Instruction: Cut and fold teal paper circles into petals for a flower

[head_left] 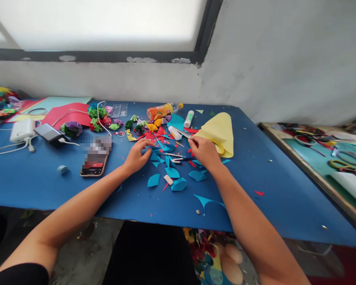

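Head view, left to right, clock centred on the paper pile: one phone [96, 158] lies at 9 o'clock. Nearer, my left hand [137, 156] curls loosely; whether it pinches paper, I cannot tell. Four blue folded pieces [153, 180] lie around 6; they should be light, soft, easily creased, best pinched by an edge. Two white tubes [189, 118] lie near 12 and 1. At 3, my right hand [207, 152] grips one pair of yellow-handled scissors [185, 134], blades towards 10: probably stiff, light, slick-bladed, best held by the loops. One yellow sheet [225, 128] lies at 2.
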`<state>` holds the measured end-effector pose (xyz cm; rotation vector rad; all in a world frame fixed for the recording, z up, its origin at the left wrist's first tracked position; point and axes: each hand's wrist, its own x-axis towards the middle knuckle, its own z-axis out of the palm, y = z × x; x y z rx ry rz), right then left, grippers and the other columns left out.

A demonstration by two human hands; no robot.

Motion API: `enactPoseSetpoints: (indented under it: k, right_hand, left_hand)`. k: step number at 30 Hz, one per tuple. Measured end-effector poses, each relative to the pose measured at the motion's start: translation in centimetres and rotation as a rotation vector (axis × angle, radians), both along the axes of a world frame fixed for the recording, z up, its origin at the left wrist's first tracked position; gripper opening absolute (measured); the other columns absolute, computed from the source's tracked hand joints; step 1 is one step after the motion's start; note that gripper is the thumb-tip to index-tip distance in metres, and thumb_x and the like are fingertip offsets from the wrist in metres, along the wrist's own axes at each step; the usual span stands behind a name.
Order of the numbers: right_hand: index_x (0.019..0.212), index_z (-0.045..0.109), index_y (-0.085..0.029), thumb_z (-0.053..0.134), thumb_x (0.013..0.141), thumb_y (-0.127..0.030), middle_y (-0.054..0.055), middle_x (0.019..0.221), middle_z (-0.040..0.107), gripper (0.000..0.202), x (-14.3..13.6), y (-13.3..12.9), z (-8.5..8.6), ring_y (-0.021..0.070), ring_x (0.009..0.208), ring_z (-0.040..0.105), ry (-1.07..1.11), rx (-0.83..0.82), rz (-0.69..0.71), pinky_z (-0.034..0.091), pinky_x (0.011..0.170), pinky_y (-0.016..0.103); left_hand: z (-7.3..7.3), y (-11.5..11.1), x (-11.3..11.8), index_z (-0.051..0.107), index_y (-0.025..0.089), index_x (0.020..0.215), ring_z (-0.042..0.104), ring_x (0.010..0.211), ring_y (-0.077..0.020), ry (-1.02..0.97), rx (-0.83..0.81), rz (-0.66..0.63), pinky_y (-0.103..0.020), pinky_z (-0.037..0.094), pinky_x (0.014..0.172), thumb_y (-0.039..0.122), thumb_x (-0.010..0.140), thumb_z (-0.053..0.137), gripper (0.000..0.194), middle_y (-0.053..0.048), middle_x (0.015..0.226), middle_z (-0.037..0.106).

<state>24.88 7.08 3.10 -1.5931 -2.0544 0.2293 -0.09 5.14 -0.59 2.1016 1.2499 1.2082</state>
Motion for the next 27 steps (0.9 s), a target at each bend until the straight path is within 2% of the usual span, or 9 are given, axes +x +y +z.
enactPoseSetpoints:
  k: [4,7,11,13,16,19,22,24,27]
  right_hand:
    - [0.084,0.068,-0.016,0.037,0.091,-0.031,0.004,0.074,0.07,0.035,-0.3,0.0,0.3,0.0178,0.069,0.063,0.111,-0.081,0.091,0.046,0.063,0.026]
    - [0.078,0.068,-0.017,0.042,0.088,-0.028,0.006,0.077,0.071,0.03,-0.4,0.2,0.0,0.0196,0.074,0.064,0.131,-0.1,0.091,0.046,0.068,0.028]
    - [0.079,0.069,-0.018,0.048,0.086,-0.03,0.007,0.081,0.071,0.025,-0.9,-0.1,-0.4,0.0225,0.078,0.064,0.143,-0.155,0.142,0.046,0.075,0.033]
    - [0.092,0.069,-0.019,0.048,0.086,-0.032,0.008,0.098,0.071,0.026,-1.6,-0.6,-0.4,0.0235,0.093,0.063,0.176,-0.185,0.219,0.045,0.084,0.035]
    - [0.105,0.067,-0.021,0.049,0.086,-0.032,0.007,0.114,0.067,0.028,-3.0,-1.8,-0.4,0.0234,0.107,0.059,0.234,-0.233,0.349,0.043,0.093,0.037]
    - [0.105,0.066,-0.02,0.041,0.09,-0.034,0.006,0.099,0.072,0.032,-3.9,-2.6,-0.6,0.0204,0.093,0.065,0.295,-0.289,0.435,0.05,0.083,0.034]
    - [0.102,0.065,-0.017,0.027,0.094,-0.036,0.005,0.085,0.072,0.043,-3.9,-2.5,-0.7,0.0169,0.074,0.067,0.353,-0.297,0.417,0.052,0.068,0.029]
    - [0.101,0.065,-0.016,0.027,0.094,-0.035,0.006,0.085,0.071,0.043,-3.6,-2.1,-0.8,0.0165,0.072,0.065,0.362,-0.258,0.36,0.051,0.066,0.028]
    - [0.098,0.065,-0.016,0.041,0.087,-0.027,0.007,0.089,0.069,0.029,-3.0,-1.5,-0.7,0.0183,0.078,0.063,0.306,-0.2,0.306,0.049,0.071,0.03]
  left_hand:
    - [0.6,0.0,-0.2,0.053,0.016,0.117,0.048,0.121,-0.0242,0.036,-0.119,-0.119,-0.042,0.037,0.103,0.033,0.086,0.049,0.036,-0.012,0.128,0.054]
    - [0.7,-0.2,-0.1,0.057,0.015,0.113,0.059,0.105,-0.0221,0.065,-0.23,-0.261,-0.037,0.044,0.095,0.037,0.087,0.046,0.035,-0.01,0.112,0.065]
    - [0.6,-0.6,0.1,0.059,0.014,0.108,0.064,0.081,-0.0169,-0.03,-0.276,-0.293,-0.03,0.051,0.077,0.038,0.089,0.042,0.034,-0.007,0.094,0.068]
    - [0.8,-0.9,0.3,0.059,0.015,0.108,0.062,0.094,-0.019,-0.029,-0.235,-0.315,-0.032,0.05,0.084,0.039,0.089,0.045,0.034,-0.009,0.103,0.065]
    - [1.1,-1.5,0.5,0.054,0.019,0.117,0.047,0.123,-0.0239,0.026,-0.15,-0.389,-0.038,0.039,0.103,0.041,0.081,0.059,0.042,-0.011,0.129,0.052]
    - [1.4,-2.1,0.7,0.043,0.021,0.129,0.041,0.129,-0.0256,0.086,-0.16,-0.458,-0.039,0.033,0.109,0.042,0.071,0.071,0.068,-0.012,0.138,0.043]
    - [1.6,-2.6,0.8,0.037,0.019,0.133,0.044,0.126,-0.0273,0.157,-0.16,-0.42,-0.041,0.036,0.106,0.042,0.067,0.074,0.08,-0.014,0.136,0.046]
    - [1.7,-2.6,0.9,0.041,0.018,0.13,0.049,0.121,-0.0273,0.218,-0.142,-0.397,-0.041,0.039,0.102,0.038,0.069,0.072,0.071,-0.014,0.132,0.05]
    - [1.7,-2.4,0.9,0.057,0.018,0.113,0.058,0.105,-0.0225,0.293,-0.091,-0.469,-0.036,0.045,0.092,0.022,0.076,0.061,0.038,-0.01,0.113,0.063]
